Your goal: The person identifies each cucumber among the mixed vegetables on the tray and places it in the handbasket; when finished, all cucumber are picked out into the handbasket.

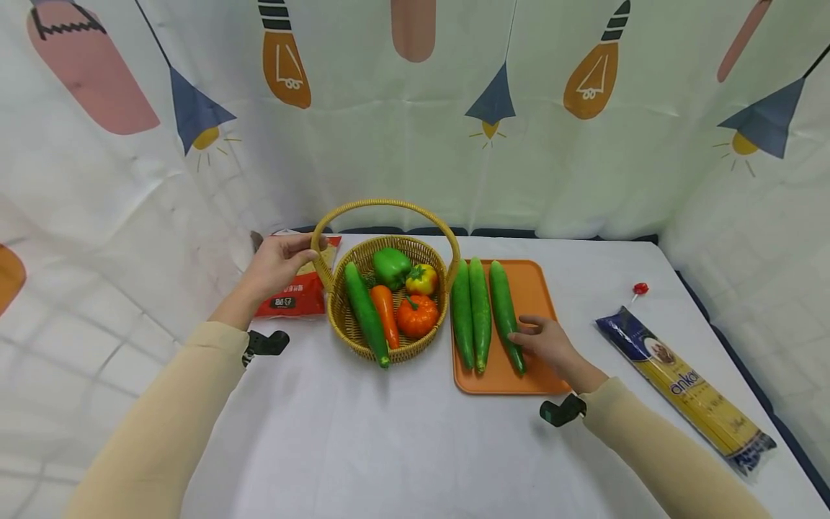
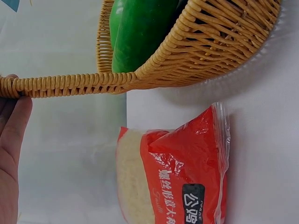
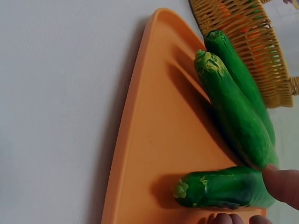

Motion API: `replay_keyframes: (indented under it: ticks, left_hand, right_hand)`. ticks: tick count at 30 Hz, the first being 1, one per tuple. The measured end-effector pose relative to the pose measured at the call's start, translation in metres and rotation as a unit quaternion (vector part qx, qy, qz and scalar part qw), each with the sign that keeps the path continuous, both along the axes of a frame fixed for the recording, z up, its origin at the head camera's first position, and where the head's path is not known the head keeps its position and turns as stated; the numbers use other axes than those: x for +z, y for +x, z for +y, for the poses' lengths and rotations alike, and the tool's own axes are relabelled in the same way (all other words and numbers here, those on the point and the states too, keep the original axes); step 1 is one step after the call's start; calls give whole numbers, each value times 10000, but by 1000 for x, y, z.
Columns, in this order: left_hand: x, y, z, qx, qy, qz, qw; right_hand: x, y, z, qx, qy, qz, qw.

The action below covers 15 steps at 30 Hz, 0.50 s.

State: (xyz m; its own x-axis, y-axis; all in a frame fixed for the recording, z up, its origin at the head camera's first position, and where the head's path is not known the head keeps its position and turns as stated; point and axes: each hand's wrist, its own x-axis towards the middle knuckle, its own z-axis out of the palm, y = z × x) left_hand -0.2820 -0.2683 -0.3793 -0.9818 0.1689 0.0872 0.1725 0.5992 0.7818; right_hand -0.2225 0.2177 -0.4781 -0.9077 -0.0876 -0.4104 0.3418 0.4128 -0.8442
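My left hand (image 1: 280, 261) holds the left side of the arched handle of a wicker basket (image 1: 340, 328), pinching it between thumb and fingers. Inside lie a cucumber (image 1: 365, 310), a green bell pepper (image 1: 391, 268), a yellow-red pepper (image 1: 422, 280), an orange pumpkin-like vegetable (image 1: 417, 317) and a carrot-like orange vegetable (image 1: 385, 315). My right hand (image 1: 551, 346) is over an orange tray (image 1: 532, 288), around the rightmost cucumber (image 1: 504, 310). In the right wrist view its thumb (image 3: 282, 184) overlaps that cucumber, while the fingertips show just beside it. Two more cucumbers (image 1: 480, 310) lie side by side along the tray's left edge.
A red pasta bag (image 1: 295, 297) lies behind and left of the basket. On the right are a long spaghetti pack (image 1: 687, 389) and a small red lollipop (image 1: 640, 288). Patterned curtains (image 1: 402, 144) enclose the white-covered table (image 1: 389, 447) at the back and sides.
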Motion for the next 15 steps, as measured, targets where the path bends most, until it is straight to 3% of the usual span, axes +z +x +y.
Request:
replay_keyframes:
  ticks: [7,15]
  left_hand:
    - [0,1,0,56,66,-65,9999]
    - [-1,0,0,20,75,-43,10000]
  right_hand:
    - [6,-4,6,89,336,182,9992]
    - [37,-11,-9,257,385,538,9975]
